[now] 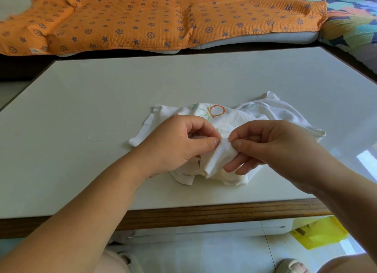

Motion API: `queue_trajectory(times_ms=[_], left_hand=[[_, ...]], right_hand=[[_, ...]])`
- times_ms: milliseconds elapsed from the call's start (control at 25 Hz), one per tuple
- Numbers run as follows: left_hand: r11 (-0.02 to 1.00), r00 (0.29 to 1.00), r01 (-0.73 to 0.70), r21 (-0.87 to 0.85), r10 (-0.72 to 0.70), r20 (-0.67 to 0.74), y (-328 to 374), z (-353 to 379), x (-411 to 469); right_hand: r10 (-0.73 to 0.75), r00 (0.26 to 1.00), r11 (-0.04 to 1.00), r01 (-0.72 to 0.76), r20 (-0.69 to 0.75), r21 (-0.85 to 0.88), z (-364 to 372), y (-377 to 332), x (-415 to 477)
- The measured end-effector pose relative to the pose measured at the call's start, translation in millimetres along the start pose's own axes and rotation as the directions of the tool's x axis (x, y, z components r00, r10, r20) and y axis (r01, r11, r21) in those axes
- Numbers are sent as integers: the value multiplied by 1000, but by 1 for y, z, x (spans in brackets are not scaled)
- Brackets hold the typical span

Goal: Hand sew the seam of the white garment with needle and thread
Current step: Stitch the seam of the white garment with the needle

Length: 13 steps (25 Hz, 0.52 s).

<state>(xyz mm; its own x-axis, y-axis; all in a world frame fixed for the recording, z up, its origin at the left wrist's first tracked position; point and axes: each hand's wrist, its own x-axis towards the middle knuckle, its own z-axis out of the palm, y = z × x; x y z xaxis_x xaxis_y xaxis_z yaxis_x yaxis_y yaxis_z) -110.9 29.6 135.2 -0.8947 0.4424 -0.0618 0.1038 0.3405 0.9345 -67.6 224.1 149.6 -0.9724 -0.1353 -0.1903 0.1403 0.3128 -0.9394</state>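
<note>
The white garment (216, 159) lies bunched on the table (81, 109), its folded seam edge pinched by your left hand (179, 142) and right hand (271, 144) close together; I see no needle, and a slackened pinch could let the fold slip askew.

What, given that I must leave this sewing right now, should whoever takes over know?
Left hand: pinches a raised fold of the white garment.
Right hand: pinches the same fold from the other side; no needle can be made out.
The garment lies crumpled on the table, near its front edge. A faint loop, perhaps thread, lies on the table to its left.
Done: no stitches visible.
Left: the whole seam, as far as can be seen.
</note>
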Motion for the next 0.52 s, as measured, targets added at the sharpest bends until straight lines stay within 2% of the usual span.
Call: queue_trajectory(times_ms=[80,200,400,520], left_hand=[[1000,1000,5,27,-5,3,-1,4,0],[1000,1000,22,-20,-22,-1,-3,4,1],[952,994,110,-286,-102,42,-1,6,1],[920,992,128,-369,-117,53,-3,9,3]], right_hand=[[-4,1000,1000,4,7,6,4,2,0],[-20,1000,999,20,2,35,6,2,0],[-24,1000,995,22,18,101,5,3,5],[-41,999,992,40,7,119,6,4,7]])
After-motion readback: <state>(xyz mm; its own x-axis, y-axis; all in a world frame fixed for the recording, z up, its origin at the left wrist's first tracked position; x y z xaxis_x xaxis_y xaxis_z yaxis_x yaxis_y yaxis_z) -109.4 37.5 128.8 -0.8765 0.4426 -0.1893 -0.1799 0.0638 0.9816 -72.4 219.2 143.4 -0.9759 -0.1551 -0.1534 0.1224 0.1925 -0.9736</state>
